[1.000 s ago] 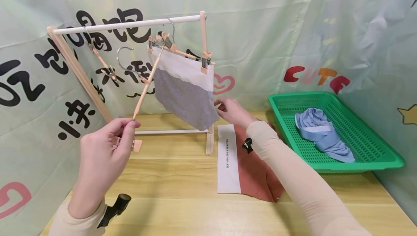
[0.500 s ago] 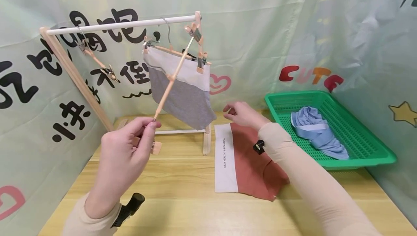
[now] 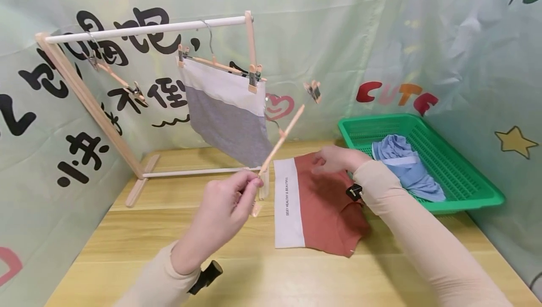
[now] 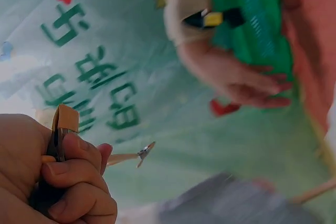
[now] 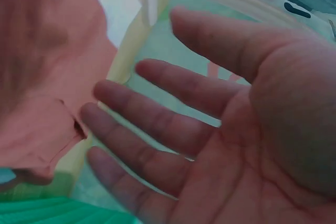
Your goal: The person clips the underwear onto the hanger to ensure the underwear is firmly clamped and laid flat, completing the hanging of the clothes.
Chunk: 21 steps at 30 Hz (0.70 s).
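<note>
Head view forward and down; wrists close-up.

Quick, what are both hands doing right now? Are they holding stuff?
Left hand: closed, holding a hanger by one end.
Right hand: open, holding nothing, near the red cloth.

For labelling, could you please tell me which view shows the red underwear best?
The head view: the red underwear shows nearly whole, white waistband included. Left wrist shows a cropped strip; right wrist, a larger cropped part.
</note>
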Tool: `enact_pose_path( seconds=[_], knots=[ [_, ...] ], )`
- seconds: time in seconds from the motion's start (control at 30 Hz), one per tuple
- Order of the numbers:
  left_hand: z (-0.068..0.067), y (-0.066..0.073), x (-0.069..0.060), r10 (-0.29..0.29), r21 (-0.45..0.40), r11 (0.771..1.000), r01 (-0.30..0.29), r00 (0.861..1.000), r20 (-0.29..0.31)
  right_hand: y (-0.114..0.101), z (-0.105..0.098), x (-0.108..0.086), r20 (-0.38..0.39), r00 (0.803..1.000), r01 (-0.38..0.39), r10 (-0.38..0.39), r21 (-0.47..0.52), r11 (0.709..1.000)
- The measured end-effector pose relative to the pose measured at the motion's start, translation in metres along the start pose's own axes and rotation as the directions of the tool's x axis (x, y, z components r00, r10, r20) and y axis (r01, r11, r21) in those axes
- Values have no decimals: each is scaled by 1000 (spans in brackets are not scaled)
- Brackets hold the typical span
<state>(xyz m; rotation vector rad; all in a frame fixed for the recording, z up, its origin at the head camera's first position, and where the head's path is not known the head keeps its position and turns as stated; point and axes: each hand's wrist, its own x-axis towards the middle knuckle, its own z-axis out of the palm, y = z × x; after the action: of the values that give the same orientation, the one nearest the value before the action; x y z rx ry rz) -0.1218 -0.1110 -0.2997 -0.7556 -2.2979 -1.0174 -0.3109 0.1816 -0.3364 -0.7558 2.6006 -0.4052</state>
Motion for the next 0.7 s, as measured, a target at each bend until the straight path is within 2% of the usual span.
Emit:
enact_pose_path(
  seconds=[0.1, 0.17, 0.23, 0.3, 0.37, 0.47, 0.7],
  knots=[
    [19, -9, -4, -56, -32, 998, 59, 996, 69, 5, 2, -6, 36, 999, 21, -20, -41, 999],
    [31, -16, -8, -108, -49, 992, 114, 986, 123, 7, 3, -8, 45, 999, 28, -25, -62, 998],
    [41, -24, -13, -159, -43, 985, 169, 971, 179, 8, 4, -9, 55, 998, 23, -19, -72, 997],
    [50, -32, -19, -210, -33, 974, 224, 949, 236, 9, 6, -9, 69, 998, 3, 2, -74, 997],
    [58, -41, -24, -241, -10, 967, 254, 929, 280, 11, 8, -9, 83, 996, -12, 19, -85, 996],
    [66, -52, -31, -275, 13, 958, 287, 906, 321, 15, 13, -7, 97, 994, -32, 41, -99, 995],
    [77, -72, -45, -343, 56, 936, 346, 869, 356, 17, 23, -3, 93, 995, -30, 36, -66, 997]
  ],
)
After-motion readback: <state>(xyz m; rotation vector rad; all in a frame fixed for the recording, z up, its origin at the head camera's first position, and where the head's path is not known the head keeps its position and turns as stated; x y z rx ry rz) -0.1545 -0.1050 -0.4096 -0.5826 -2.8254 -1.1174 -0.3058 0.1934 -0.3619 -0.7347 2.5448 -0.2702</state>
